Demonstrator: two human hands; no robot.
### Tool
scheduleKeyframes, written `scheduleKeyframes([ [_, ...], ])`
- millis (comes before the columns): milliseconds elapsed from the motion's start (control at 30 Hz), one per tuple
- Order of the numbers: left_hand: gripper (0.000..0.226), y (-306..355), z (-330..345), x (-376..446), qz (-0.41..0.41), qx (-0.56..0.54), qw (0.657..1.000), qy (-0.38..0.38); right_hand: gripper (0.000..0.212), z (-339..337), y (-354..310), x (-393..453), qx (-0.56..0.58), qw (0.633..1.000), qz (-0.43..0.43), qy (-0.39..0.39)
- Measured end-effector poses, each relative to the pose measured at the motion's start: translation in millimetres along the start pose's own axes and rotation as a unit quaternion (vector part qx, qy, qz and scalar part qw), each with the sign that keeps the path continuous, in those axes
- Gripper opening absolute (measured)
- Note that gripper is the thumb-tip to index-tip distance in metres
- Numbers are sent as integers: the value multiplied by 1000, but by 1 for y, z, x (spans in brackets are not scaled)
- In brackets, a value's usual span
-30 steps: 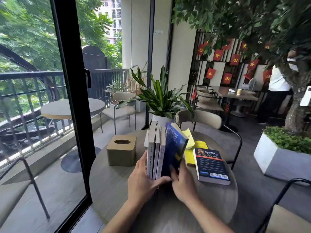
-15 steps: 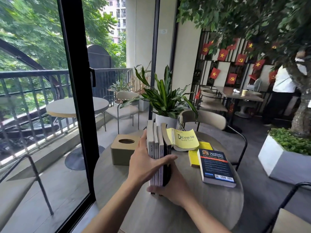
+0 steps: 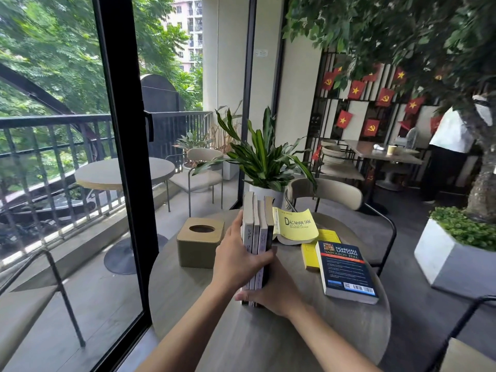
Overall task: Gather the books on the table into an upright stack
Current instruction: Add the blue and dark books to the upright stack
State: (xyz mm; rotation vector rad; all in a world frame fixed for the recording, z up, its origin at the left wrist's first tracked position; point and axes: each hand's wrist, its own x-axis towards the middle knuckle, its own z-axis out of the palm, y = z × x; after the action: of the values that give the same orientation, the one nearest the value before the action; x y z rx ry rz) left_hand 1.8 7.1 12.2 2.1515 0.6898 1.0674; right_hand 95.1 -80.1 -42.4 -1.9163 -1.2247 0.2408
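Observation:
Several books stand upright as a stack [image 3: 257, 226] in the middle of the round grey table [image 3: 204, 304]. My left hand [image 3: 239, 261] wraps the stack from its left side, thumb across the spines. My right hand [image 3: 276, 289] presses against the stack's near right bottom. A yellow book [image 3: 296, 226] lies open just right of the stack, its cover curled up. Farther right a dark blue book [image 3: 346, 272] lies flat, partly over a thin yellow book [image 3: 311, 252].
A tan tissue box [image 3: 200, 241] stands left of the stack. A potted plant [image 3: 264, 167] and a chair [image 3: 335, 194] are behind the table. A black door frame [image 3: 123, 157] runs down the left. A planter [image 3: 456, 253] stands right; a person stands at the far right.
The dark book held at an angle by my right hand now stands flush in the stack. My left hand closed around the stack and my right hand dropped to its base.

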Motion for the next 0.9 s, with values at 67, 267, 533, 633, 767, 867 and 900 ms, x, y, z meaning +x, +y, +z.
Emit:
scheduleKeyframes([
  [67, 95, -1, 0, 0, -2, 2, 1000, 2, 119, 2, 2, 0, -11, 1000, 4, 0],
  [267, 89, 0, -1, -1, 3, 4, 1000, 10, 118, 2, 5, -1, -29, 999, 7, -27],
  [533, 92, -2, 1, 1, -7, 20, 1000, 10, 110, -22, 12, -1, -32, 992, 36, -113],
  [633, 93, 0, 2, 1, -3, 22, 1000, 13, 108, -21, 10, -2, -39, 992, 41, -110],
  [767, 89, 0, 3, 0, -5, 22, 1000, 17, 103, -22, 8, -4, -37, 993, 45, -105],
  [867, 88, -1, 7, -5, -27, 32, 999, 23, 99, -22, 5, -7, -45, 994, 41, -94],
  [900, 90, -2, 9, -8, -38, 35, 998, 20, 98, -21, 5, -8, -50, 994, 40, -90],
])
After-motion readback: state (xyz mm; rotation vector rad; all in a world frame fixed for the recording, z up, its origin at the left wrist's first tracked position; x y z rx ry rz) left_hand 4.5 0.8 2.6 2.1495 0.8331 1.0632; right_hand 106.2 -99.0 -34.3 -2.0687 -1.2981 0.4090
